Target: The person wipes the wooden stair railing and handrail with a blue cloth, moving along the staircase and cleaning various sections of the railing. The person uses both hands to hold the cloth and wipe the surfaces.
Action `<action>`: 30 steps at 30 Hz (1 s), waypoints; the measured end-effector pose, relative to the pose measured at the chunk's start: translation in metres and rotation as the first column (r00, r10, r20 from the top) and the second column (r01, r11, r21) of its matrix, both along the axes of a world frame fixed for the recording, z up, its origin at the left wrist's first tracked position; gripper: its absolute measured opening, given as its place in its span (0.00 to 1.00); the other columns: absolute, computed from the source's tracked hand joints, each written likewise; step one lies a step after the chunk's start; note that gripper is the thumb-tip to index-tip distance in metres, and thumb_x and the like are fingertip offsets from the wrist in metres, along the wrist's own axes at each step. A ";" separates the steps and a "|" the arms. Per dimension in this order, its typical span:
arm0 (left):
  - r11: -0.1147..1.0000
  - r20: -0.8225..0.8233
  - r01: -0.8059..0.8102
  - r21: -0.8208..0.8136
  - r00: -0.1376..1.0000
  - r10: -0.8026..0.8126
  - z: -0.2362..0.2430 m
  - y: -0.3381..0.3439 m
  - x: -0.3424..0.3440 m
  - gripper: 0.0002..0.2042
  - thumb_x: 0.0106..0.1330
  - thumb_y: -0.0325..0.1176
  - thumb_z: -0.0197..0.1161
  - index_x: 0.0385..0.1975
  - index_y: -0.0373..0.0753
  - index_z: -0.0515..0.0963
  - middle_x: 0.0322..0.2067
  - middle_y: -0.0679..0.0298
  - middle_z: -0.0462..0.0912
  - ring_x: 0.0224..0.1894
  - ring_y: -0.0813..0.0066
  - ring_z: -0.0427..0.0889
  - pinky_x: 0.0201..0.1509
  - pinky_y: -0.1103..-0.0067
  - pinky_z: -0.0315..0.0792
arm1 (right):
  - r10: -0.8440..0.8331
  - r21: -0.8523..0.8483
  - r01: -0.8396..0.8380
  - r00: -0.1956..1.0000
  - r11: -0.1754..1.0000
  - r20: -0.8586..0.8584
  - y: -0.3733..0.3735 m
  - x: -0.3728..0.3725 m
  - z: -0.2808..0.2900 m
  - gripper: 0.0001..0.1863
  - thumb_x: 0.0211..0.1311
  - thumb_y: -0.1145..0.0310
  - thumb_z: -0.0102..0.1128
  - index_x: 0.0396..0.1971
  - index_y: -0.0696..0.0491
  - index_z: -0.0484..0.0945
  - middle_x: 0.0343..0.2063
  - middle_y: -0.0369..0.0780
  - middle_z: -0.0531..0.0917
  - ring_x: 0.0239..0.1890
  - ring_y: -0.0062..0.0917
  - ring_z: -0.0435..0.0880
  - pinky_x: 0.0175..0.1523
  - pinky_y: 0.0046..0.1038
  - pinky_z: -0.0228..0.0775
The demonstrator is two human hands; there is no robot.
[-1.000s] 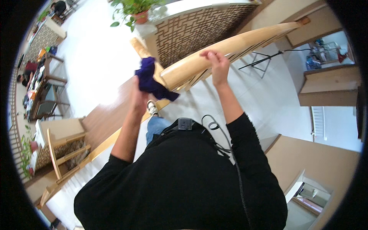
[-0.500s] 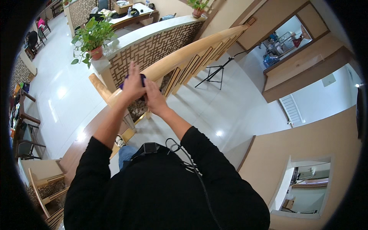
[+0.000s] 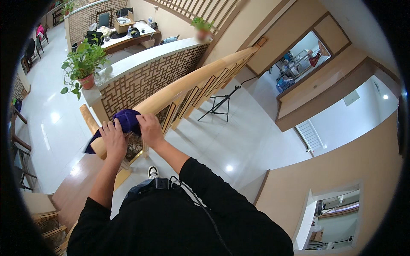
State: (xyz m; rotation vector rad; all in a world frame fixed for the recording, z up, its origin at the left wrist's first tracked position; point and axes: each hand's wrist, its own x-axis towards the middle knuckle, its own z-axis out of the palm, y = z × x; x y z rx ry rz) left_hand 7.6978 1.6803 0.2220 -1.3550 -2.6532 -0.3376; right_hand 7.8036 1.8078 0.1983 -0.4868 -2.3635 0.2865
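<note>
At the far left, a loose corner of the purple cloth point(image 3: 127, 119) is now poking out past the left edge of the handrail point(image 3: 188, 83). Half a second ago my hands were closing together over the cloth and hiding most of it; now they are standing apart and the cloth is showing, draping over the rail close to its near end. I'm judging that this is putting more of the cloth against the wood, with the end itself still lying bare.

My left hand point(image 3: 113, 138) is resting over the rail just short of that end, its fingers lying long and slightly spread, the forearm rising steeply from below. Next along, the cloth is bunching between my hands. My right hand point(image 3: 150, 128) is bending its fingers onto the cloth's right edge; my thumb isn't showing clearly, so I cannot tell whether I'm pinching it. That forearm is slanting in from the lower right.
</note>
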 end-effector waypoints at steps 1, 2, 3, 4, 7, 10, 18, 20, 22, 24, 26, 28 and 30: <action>1.000 0.059 -0.005 -0.024 0.998 0.007 0.012 0.018 0.008 0.43 0.46 0.44 0.74 0.61 0.30 0.62 0.52 0.49 0.71 0.59 0.50 0.65 0.63 0.59 0.55 | -0.040 0.014 0.040 0.999 0.999 0.006 0.019 -0.002 0.004 0.15 0.56 0.77 0.51 0.44 0.54 0.78 0.36 0.44 0.75 0.44 0.39 0.74 0.51 0.35 0.67; 0.998 0.118 0.003 -0.059 0.993 0.004 0.020 0.038 0.013 0.44 0.45 0.44 0.75 0.61 0.29 0.61 0.51 0.50 0.71 0.58 0.52 0.66 0.63 0.59 0.55 | -0.067 -0.009 0.068 0.997 0.998 0.037 0.043 -0.001 0.006 0.15 0.57 0.76 0.51 0.44 0.53 0.78 0.37 0.44 0.76 0.44 0.40 0.74 0.51 0.36 0.68; 0.998 0.063 0.026 0.050 0.998 -0.029 0.010 0.062 0.013 0.46 0.43 0.45 0.76 0.61 0.28 0.60 0.49 0.53 0.72 0.54 0.55 0.67 0.60 0.61 0.57 | -0.084 -0.031 0.086 0.994 0.996 0.066 0.069 -0.002 0.008 0.15 0.57 0.76 0.50 0.44 0.53 0.79 0.37 0.45 0.76 0.44 0.41 0.75 0.50 0.37 0.68; 0.997 0.044 0.045 0.065 0.998 -0.048 0.002 0.085 0.018 0.45 0.44 0.45 0.75 0.60 0.28 0.60 0.47 0.54 0.71 0.54 0.56 0.67 0.60 0.61 0.58 | -0.100 -0.051 0.105 0.990 0.993 0.095 0.093 -0.002 0.010 0.15 0.58 0.75 0.49 0.44 0.52 0.79 0.38 0.46 0.76 0.43 0.42 0.75 0.49 0.38 0.69; 0.981 0.117 0.138 0.133 0.981 -0.154 -0.007 0.140 0.018 0.41 0.45 0.41 0.73 0.59 0.30 0.63 0.48 0.54 0.72 0.53 0.56 0.68 0.59 0.63 0.59 | -0.149 -0.251 0.183 0.978 0.951 0.146 0.163 0.002 0.021 0.14 0.60 0.74 0.49 0.44 0.55 0.79 0.37 0.49 0.78 0.43 0.47 0.78 0.46 0.44 0.71; 0.949 0.001 0.223 0.225 0.973 -0.229 -0.022 0.150 0.019 0.33 0.47 0.37 0.71 0.56 0.35 0.70 0.45 0.56 0.73 0.51 0.59 0.70 0.57 0.66 0.61 | -0.106 -0.312 0.080 0.992 0.947 -0.066 0.172 0.008 0.076 0.15 0.55 0.80 0.50 0.42 0.55 0.79 0.40 0.48 0.80 0.46 0.45 0.78 0.51 0.37 0.71; 0.931 0.140 0.208 0.301 0.956 -0.259 0.048 0.080 0.019 0.26 0.55 0.37 0.67 0.55 0.39 0.73 0.53 0.54 0.71 0.58 0.54 0.67 0.62 0.62 0.58 | 0.328 -0.346 -0.282 0.941 0.895 0.084 0.138 0.041 0.008 0.17 0.53 0.61 0.61 0.38 0.54 0.71 0.59 0.53 0.68 0.68 0.51 0.56 0.70 0.50 0.41; 0.970 0.072 0.131 0.204 0.986 -0.149 0.009 0.093 0.010 0.35 0.53 0.41 0.69 0.62 0.37 0.65 0.58 0.51 0.67 0.59 0.49 0.65 0.63 0.61 0.57 | 0.338 -0.249 -0.326 0.941 0.912 0.007 0.123 0.031 0.010 0.25 0.57 0.54 0.63 0.43 0.54 0.64 0.60 0.57 0.63 0.69 0.52 0.51 0.71 0.51 0.36; 0.989 0.176 0.039 0.144 0.982 -0.064 -0.004 0.106 0.014 0.38 0.50 0.41 0.71 0.61 0.35 0.64 0.56 0.49 0.68 0.57 0.49 0.66 0.63 0.62 0.58 | 0.428 -0.169 -0.419 0.904 0.892 0.014 0.137 0.025 0.001 0.25 0.56 0.58 0.65 0.43 0.54 0.62 0.58 0.56 0.65 0.68 0.51 0.54 0.71 0.50 0.39; 0.988 0.160 0.056 0.146 0.984 -0.080 -0.005 0.127 0.019 0.39 0.48 0.41 0.72 0.60 0.32 0.64 0.55 0.47 0.69 0.56 0.49 0.68 0.62 0.62 0.59 | 0.516 -0.168 -0.503 0.855 0.848 0.042 0.164 0.026 -0.001 0.23 0.54 0.61 0.66 0.42 0.54 0.63 0.58 0.54 0.66 0.67 0.50 0.57 0.71 0.48 0.43; 0.983 0.153 0.071 0.170 0.983 -0.097 -0.007 0.153 0.030 0.39 0.46 0.40 0.72 0.59 0.30 0.64 0.53 0.46 0.70 0.54 0.48 0.69 0.61 0.62 0.60 | 0.554 -0.132 -0.543 0.830 0.829 0.067 0.197 0.033 0.002 0.22 0.52 0.63 0.66 0.41 0.54 0.65 0.56 0.52 0.69 0.65 0.49 0.62 0.70 0.46 0.50; 0.972 0.151 0.083 0.219 0.982 -0.118 -0.015 0.202 0.039 0.40 0.45 0.40 0.73 0.58 0.28 0.64 0.51 0.45 0.71 0.53 0.47 0.69 0.59 0.62 0.61 | 0.525 -0.141 -0.511 0.846 0.848 0.094 0.237 0.039 0.009 0.21 0.50 0.64 0.65 0.41 0.55 0.67 0.55 0.51 0.70 0.62 0.49 0.65 0.69 0.44 0.52; 0.966 0.220 0.086 0.245 0.965 -0.142 -0.008 0.260 0.054 0.35 0.44 0.41 0.73 0.51 0.29 0.67 0.44 0.48 0.74 0.48 0.49 0.72 0.53 0.62 0.65 | 0.500 -0.087 -0.492 0.858 0.866 0.120 0.292 0.046 0.007 0.20 0.49 0.64 0.64 0.40 0.55 0.69 0.51 0.50 0.73 0.58 0.47 0.68 0.67 0.42 0.56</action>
